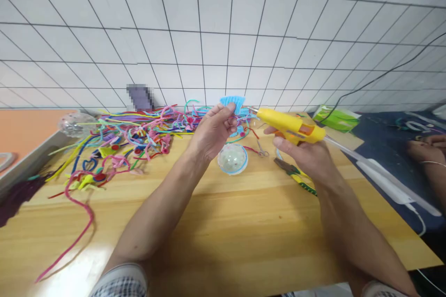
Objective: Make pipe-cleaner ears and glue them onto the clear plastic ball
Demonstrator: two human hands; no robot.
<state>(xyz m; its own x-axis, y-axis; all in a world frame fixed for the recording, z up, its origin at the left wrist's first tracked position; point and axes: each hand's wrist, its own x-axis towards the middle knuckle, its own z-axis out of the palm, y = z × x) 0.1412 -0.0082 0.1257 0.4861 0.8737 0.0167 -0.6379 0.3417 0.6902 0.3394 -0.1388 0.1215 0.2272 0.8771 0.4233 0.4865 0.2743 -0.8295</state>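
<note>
Between the thumb and fingers of my left hand (214, 130) is a small blue ribbed piece (232, 101), wider at its top edge. My right hand (306, 155) grips a yellow glue gun (289, 123), with a long clear glue stick (379, 171) running out of its back. The gun's metal nozzle points left, close to the blue piece; whether they touch I cannot tell. Below my hands, a clear round ball (232, 158) with a light blue band sits on the wooden table (244, 236). Pliers (296, 176) with yellow and green handles lie under my right hand.
Tangled coloured pipe cleaners (139, 134) cover the back left, with another clear ball (76, 124) beside them. Small scissors (262, 151) lie behind the pliers. A green packet (336, 118) stands back right, near a black cable (379, 76). Another person's hand (427, 148) is at far right.
</note>
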